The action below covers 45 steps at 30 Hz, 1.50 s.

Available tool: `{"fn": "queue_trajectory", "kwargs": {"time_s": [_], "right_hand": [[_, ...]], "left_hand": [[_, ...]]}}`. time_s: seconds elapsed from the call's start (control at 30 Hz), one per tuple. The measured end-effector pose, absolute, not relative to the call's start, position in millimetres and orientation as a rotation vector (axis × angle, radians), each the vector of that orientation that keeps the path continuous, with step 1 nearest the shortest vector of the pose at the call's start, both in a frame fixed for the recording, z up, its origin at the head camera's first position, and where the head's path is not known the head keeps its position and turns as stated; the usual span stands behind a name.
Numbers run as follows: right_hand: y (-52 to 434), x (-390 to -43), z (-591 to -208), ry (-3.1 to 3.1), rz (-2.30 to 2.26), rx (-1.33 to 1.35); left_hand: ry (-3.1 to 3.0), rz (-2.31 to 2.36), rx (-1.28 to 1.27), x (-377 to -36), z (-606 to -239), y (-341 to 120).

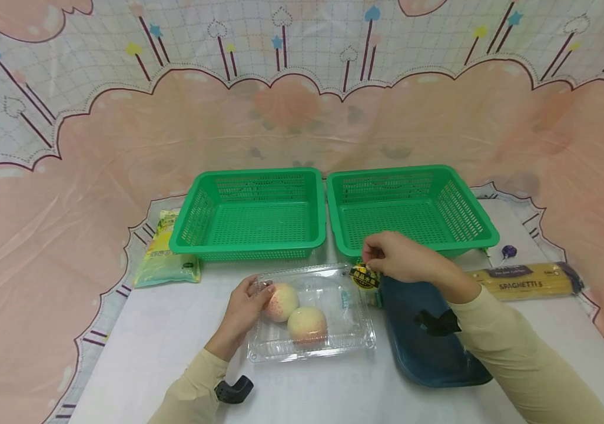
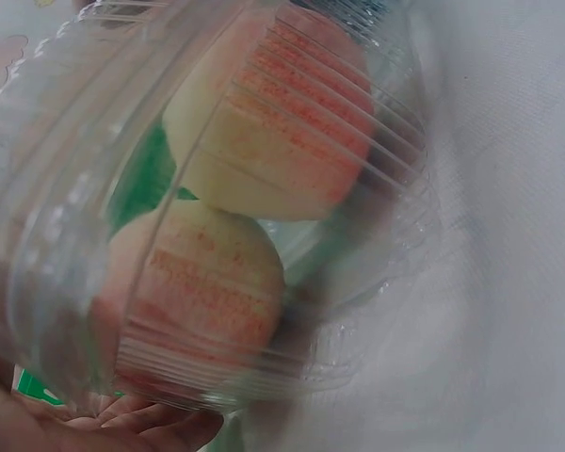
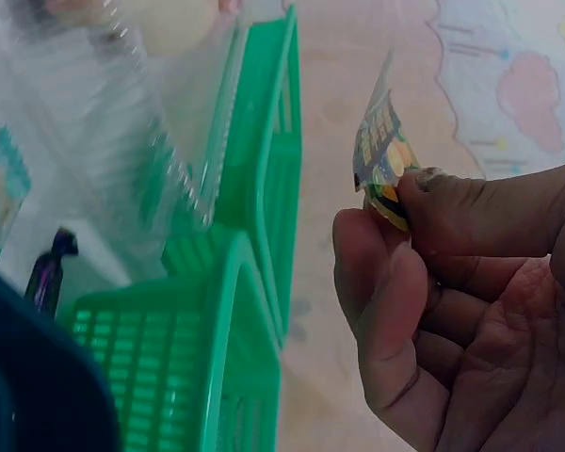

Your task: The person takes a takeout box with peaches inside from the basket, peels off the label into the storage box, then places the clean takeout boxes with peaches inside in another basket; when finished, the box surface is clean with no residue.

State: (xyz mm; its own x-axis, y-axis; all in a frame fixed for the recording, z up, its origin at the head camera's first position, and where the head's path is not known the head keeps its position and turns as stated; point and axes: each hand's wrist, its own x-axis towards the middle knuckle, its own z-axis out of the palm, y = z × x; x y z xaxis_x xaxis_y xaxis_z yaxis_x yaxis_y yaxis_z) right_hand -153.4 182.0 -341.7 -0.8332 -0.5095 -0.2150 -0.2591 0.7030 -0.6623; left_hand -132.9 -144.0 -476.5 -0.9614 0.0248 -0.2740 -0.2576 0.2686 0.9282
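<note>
Near the middle of the white table, a clear plastic container has its long axis running left to right, its right end angled slightly toward the baskets; two peaches sit in its left half. Two green baskets stand side by side behind it, a dark blue tray to its right, a yellow-green bag beyond its left. Pink patterned cloth hangs behind everything. The left hand grips the container's left end, thumb on top. The right hand pinches a yellow-and-black label between thumb and forefinger, its other fingers curled.
</note>
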Motion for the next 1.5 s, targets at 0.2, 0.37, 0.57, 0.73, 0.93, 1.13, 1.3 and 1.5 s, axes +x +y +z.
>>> {"fn": "queue_trajectory", "kwargs": {"time_s": [0.2,0.37,0.57,0.73,0.93,1.13,1.3,1.5], "right_hand": [[203.8,-154.6,-342.0,2.568,-0.829,-0.578],[219.9,-155.3,-347.4,2.599,-0.701,-0.517],[234.5,-151.8,-371.4,2.580,-0.694,-0.432],[240.3,-145.7,-389.3,2.563,-0.697,-0.370],[241.2,-146.3,-401.9,2.564,-0.690,-0.350],[245.4,-148.9,-414.2,2.579,-0.594,-0.339],[247.7,-150.5,-427.4,2.556,-0.548,-0.343],[248.1,-156.8,-431.8,2.536,-0.502,-0.316]], "left_hand": [[2.312,1.757,-0.213,-135.6,-474.1,-144.1],[2.309,1.768,-0.225,-137.7,-474.6,-145.8],[2.310,1.764,-0.233,-133.2,-478.4,-147.8],[2.313,1.746,-0.218,-128.2,-481.7,-146.2],[2.330,1.746,-0.215,-126.8,-479.6,-144.9],[2.338,1.744,-0.211,-128.0,-478.4,-145.6],[2.322,1.754,-0.210,-128.9,-480.6,-145.3],[2.305,1.755,-0.227,-131.9,-479.7,-145.7]]}}
